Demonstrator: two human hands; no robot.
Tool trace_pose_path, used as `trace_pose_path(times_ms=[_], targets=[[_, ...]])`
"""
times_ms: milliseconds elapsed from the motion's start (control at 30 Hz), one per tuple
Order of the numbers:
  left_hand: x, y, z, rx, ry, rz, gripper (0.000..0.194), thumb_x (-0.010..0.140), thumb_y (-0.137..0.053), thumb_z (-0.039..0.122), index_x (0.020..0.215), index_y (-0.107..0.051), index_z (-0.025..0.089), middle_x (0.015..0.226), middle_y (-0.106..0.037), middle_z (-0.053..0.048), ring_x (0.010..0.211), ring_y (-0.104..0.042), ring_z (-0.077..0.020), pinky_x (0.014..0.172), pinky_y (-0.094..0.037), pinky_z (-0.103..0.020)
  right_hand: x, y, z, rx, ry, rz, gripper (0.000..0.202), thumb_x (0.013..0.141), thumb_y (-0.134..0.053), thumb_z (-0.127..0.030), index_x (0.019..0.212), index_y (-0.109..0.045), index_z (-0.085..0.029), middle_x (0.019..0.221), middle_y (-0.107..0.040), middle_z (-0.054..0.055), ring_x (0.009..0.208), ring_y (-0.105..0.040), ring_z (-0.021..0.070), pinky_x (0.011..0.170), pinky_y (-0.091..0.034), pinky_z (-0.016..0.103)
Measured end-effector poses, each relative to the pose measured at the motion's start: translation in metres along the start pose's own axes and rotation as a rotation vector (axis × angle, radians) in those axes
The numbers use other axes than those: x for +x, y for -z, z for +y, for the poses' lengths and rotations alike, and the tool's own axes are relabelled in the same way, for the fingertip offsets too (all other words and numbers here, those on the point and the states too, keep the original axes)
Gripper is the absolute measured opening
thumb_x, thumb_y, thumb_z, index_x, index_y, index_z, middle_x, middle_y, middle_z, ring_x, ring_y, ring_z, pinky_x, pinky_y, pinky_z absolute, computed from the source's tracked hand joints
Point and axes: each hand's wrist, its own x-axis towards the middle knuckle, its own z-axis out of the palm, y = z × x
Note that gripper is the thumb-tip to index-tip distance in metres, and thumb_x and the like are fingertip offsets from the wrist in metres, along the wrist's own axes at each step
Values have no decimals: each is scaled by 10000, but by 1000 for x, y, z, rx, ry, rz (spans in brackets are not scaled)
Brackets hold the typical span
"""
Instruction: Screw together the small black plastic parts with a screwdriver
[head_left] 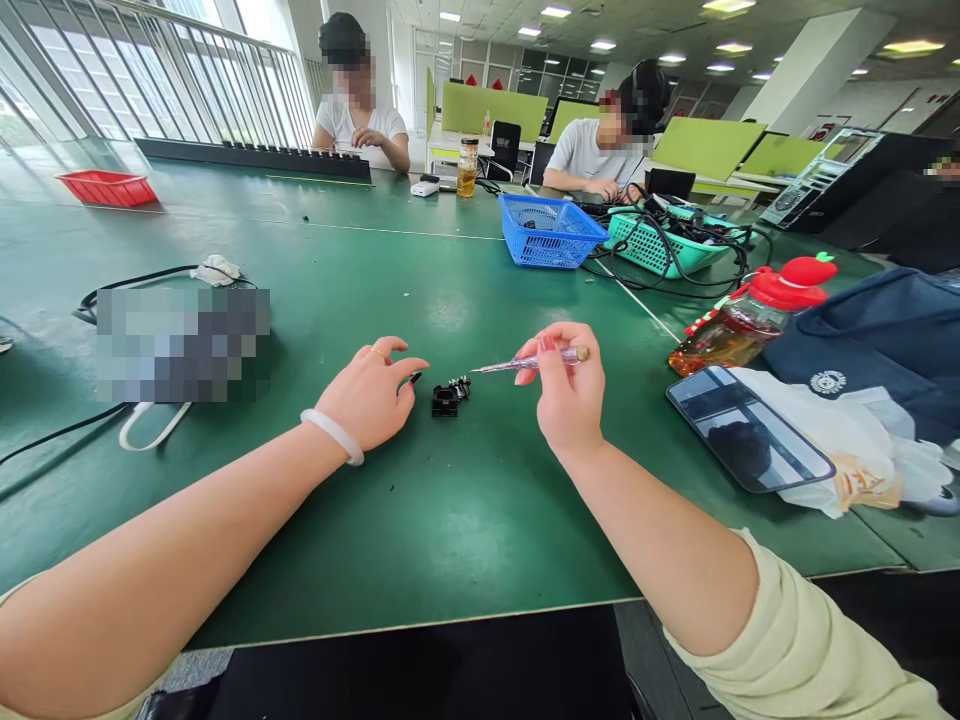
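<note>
In my right hand (pixel 568 385) is a screwdriver (pixel 534 361) with a clear pinkish handle, its thin shaft pointing left. The tip ends just above a cluster of small dark parts with metallic bits (pixel 460 386). A small black block (pixel 445 401) lies against that cluster on the green table (pixel 450 530). To the left of them, my left hand (pixel 371 393) pinches a small black piece (pixel 415 377) between thumb and index finger; its exact kind is too small to tell. The other fingers of that hand are partly bent.
On the right are a phone (pixel 750 428) on a white plastic bag (pixel 870 440), a red-lidded bottle (pixel 757 310) and a dark blue bag (pixel 892 340). Blue (pixel 551 235) and green (pixel 652 245) baskets with cables stand farther back. A blurred-out object with cables lies left. Two people sit opposite.
</note>
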Motion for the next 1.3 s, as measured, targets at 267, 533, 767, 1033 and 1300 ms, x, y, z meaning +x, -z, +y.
trace_pose_path(times_ms=[267, 533, 767, 1033, 1300], targets=[[-3, -4, 15, -25, -55, -89, 556, 920, -468, 355, 1440, -531, 170, 1449, -568, -112, 1353, -457, -348, 1162, -376, -531, 0, -1, 3, -232, -52, -37, 255, 967, -529, -474, 900, -540, -228, 745, -640, -19, 577, -599, 109, 577, -493, 262], [9, -26, 23, -172, -231, -183, 556, 967, -501, 411, 1474, -478, 186, 1509, -508, -117, 1407, -399, -320, 1191, -340, -542, -4, -8, 7, -220, -101, -198, 290, 966, -517, -511, 924, -562, -228, 778, -652, -8, 618, -615, 120, 630, -515, 273], [15, -35, 13, -203, -257, -135, 428, 958, -420, 213, 1342, -606, 187, 1387, -612, -106, 1290, -516, -285, 1166, -387, -502, -5, -5, 8, -145, -113, -191, 300, 965, -527, -525, 922, -572, -231, 766, -657, -14, 598, -633, 116, 583, -498, 255], [25, -24, -26, -109, -121, -137, 390, 946, -434, 237, 1264, -659, 220, 1336, -647, -69, 1242, -555, -274, 1126, -418, -463, -3, -4, 8, -116, -117, -163, 297, 954, -542, -520, 905, -583, -230, 765, -666, -11, 584, -631, 113, 573, -506, 257], [38, 1, -101, 168, 378, -55, 449, 938, -425, 195, 1310, -667, 268, 1435, -581, -88, 1330, -512, -353, 1088, -412, -558, -3, -5, 7, -107, -143, -173, 323, 946, -542, -551, 899, -581, -234, 768, -669, -7, 592, -633, 120, 588, -522, 273]])
